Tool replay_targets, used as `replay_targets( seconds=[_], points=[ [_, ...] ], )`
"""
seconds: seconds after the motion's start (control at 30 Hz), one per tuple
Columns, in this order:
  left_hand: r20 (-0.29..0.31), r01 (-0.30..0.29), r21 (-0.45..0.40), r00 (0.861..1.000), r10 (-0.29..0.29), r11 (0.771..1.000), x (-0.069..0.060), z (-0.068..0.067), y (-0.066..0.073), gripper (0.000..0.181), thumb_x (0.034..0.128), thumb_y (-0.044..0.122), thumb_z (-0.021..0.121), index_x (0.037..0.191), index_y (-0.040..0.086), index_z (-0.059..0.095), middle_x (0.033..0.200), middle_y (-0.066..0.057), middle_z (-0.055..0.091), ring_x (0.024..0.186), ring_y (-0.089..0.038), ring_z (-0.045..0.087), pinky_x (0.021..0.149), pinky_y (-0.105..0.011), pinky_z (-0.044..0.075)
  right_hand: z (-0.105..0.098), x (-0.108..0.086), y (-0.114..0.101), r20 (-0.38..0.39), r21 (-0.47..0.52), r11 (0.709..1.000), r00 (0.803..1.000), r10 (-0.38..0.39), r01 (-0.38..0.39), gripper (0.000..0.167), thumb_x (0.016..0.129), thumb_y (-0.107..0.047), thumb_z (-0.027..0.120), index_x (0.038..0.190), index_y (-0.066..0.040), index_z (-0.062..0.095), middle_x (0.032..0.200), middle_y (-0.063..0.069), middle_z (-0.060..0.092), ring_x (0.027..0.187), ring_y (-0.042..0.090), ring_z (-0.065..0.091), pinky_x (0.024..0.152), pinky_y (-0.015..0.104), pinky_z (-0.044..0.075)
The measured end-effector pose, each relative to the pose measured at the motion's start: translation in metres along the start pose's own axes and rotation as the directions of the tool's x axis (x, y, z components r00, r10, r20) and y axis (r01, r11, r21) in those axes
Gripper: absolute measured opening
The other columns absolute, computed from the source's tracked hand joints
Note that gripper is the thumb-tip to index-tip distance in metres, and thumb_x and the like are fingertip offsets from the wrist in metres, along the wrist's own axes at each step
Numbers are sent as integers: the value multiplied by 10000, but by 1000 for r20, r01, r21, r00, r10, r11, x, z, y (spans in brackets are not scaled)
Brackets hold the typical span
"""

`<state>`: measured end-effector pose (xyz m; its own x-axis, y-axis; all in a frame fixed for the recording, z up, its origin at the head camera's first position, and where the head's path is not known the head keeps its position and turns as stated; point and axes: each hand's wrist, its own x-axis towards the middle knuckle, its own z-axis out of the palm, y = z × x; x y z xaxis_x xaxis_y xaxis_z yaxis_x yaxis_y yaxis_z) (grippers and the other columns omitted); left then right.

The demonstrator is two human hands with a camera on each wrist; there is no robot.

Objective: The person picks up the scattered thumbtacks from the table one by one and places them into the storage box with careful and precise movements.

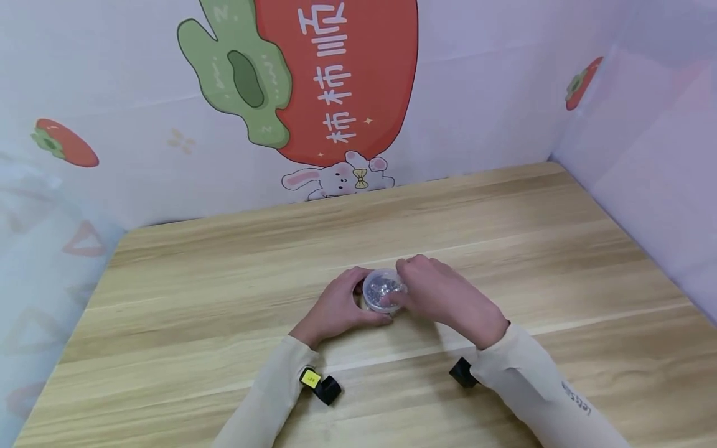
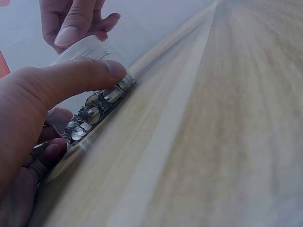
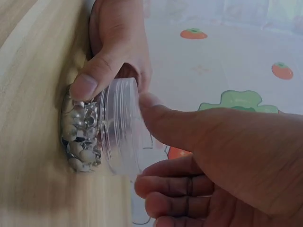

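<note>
A small clear plastic jar [image 1: 376,287] stands on the wooden table, with silver round-headed thumbtacks [image 3: 81,137] in its lower part. My left hand [image 1: 342,306] holds the jar from the left, thumb on the near side and fingers round the far side. At the jar's ridged, translucent upper part [image 3: 119,127] is my right hand [image 1: 439,292]. Its thumb lies over the top and its bent fingers grip the right and far edge. In the left wrist view, the right thumb [image 2: 68,35] shows by the top. Whether a separate lid is on cannot be made out.
The wood-grain table [image 1: 224,267] extends around both hands. Behind it hangs a pale printed cloth [image 1: 476,112] with persimmons and a rabbit, and another pale sheet [image 1: 661,155] stands along the right side. Small black devices [image 1: 327,390] sit at both wrists.
</note>
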<state>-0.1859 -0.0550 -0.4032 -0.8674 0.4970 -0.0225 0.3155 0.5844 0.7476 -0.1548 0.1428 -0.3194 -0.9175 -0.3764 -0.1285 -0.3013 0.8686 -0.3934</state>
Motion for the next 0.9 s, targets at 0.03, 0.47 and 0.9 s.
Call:
replay_targets(
  seconds=[0.03, 0.47, 0.9],
  points=[
    [-1, -2, 2, 1000, 2, 1000, 0, 0, 0, 771, 611, 534, 872, 1268, 277, 560, 1146, 155, 580, 1038, -57, 533, 945, -336, 454, 0, 0, 0, -13, -5, 1000, 1000, 7, -7, 327, 841, -335, 754, 942, -42, 651, 748, 8, 565, 645, 147, 506, 590, 250, 429],
    [2, -14, -4, 1000, 14, 1000, -1, 6, -3, 766, 637, 548, 851, 1286, 274, 549, 1162, 142, 582, 1038, -65, 541, 932, -334, 466, 8, -3, -3, 32, -77, 993, 996, -84, 86, 551, 924, -271, 663, 1403, -56, 498, 1226, 150, 590, 1001, 209, 588, 883, 360, 538],
    [6, -1, 4, 1000, 1, 1000, -1, 2, -2, 790, 637, 548, 850, 1307, 273, 533, 1183, 135, 576, 1052, -65, 536, 941, -340, 461, 5, -2, -4, -7, -65, 995, 997, -76, 76, 557, 894, -309, 700, 1365, -65, 531, 1265, 114, 576, 1061, 229, 591, 898, 388, 536]
  ],
)
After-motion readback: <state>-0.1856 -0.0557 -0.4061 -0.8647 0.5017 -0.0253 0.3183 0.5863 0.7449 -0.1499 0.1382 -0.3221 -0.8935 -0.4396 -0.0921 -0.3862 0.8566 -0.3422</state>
